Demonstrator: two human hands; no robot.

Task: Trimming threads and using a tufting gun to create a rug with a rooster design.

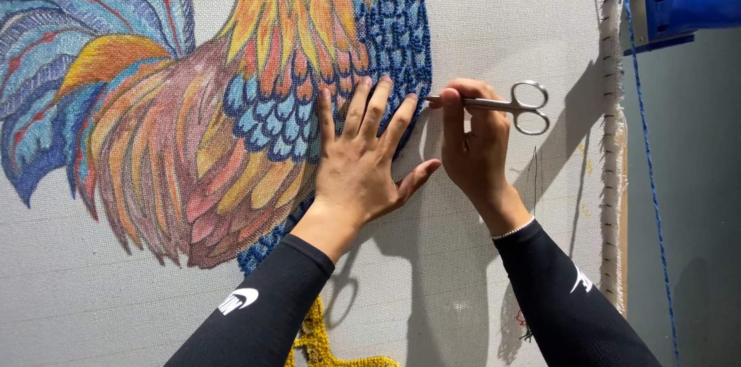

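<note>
A grey backing cloth (502,20) stands upright before me, printed with a large rooster (201,97) in orange, blue and pink. Part of its chest is filled with tufted blue yarn (397,20). My left hand (359,155) lies flat on the cloth, fingers spread over the blue and orange feathers. My right hand (472,143) grips small silver scissors (505,104), held sideways with the tips pointing left at the edge of the tufted blue area, close to my left fingertips. The handles stick out to the right.
A blue tufting gun (683,4) hangs at the upper right, with a blue yarn strand (652,182) running down from it. The cloth's frayed right edge (614,143) is fixed to a frame. Yellow tufted yarn (316,340) shows at the bottom.
</note>
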